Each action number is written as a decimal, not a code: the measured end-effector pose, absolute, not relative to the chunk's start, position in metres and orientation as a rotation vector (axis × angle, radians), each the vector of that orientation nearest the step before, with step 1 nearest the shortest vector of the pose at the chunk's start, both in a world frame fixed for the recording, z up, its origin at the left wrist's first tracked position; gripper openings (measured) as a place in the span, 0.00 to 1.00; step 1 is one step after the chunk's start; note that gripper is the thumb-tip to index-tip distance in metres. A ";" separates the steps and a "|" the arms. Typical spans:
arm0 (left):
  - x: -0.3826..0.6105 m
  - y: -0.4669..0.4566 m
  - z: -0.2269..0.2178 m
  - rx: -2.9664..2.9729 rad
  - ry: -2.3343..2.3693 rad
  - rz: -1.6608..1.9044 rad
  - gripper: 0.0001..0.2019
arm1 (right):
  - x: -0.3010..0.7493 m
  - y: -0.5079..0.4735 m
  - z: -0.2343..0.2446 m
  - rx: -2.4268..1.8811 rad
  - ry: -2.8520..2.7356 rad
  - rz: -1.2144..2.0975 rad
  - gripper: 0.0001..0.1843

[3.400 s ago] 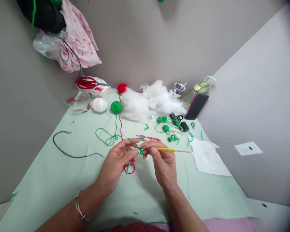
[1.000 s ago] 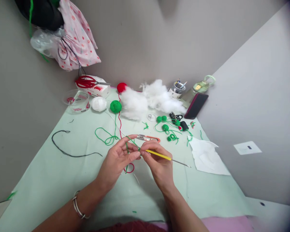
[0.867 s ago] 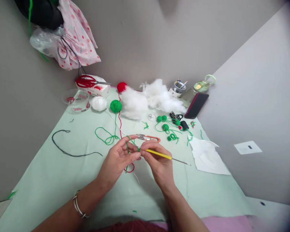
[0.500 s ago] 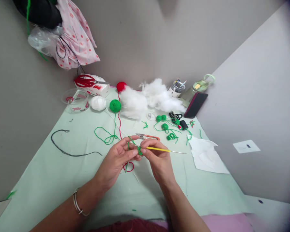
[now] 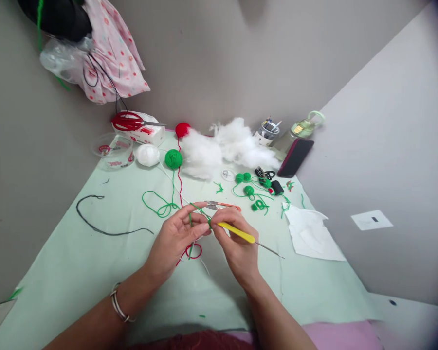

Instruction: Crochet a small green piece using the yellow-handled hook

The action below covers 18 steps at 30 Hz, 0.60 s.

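My right hand (image 5: 237, 238) is closed on a crochet hook (image 5: 243, 233) with a yellow handle; its bare metal end points down to the right. The other tip meets a small piece of green crochet (image 5: 209, 222), mostly hidden by my fingers. My left hand (image 5: 178, 233) pinches that piece, and green yarn runs over its raised index finger. Just beyond my fingertips lie orange-handled thread snips (image 5: 224, 205). Below my left hand is a loop of red yarn (image 5: 194, 251). A green yarn ball (image 5: 173, 159) sits farther back, its strand loosely looped on the table.
White stuffing (image 5: 237, 143) is heaped at the back, beside a red yarn ball (image 5: 183, 130) and a white yarn ball (image 5: 148, 155). Several green crocheted balls (image 5: 248, 190) lie right of centre. A phone (image 5: 295, 158) leans by a bottle (image 5: 302, 127). Red scissors (image 5: 129, 121) rest on a tissue pack.
The crochet hook has turned in my right hand: its free end has swung downward and its broad handle side shows. Both hands stay in nearly the same place.
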State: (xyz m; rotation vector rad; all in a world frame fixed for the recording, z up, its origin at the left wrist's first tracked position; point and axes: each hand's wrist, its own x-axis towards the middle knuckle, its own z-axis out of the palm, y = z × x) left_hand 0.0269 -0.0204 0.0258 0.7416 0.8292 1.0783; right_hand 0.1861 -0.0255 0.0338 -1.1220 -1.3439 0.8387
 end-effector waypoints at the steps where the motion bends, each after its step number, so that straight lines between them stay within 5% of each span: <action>1: 0.027 -0.020 0.026 0.747 0.835 1.083 0.21 | 0.186 -0.026 0.034 -1.115 -1.369 0.812 0.07; 18: 0.027 -0.023 0.030 0.775 0.862 1.112 0.16 | 0.184 -0.026 0.034 -1.079 -1.217 0.997 0.09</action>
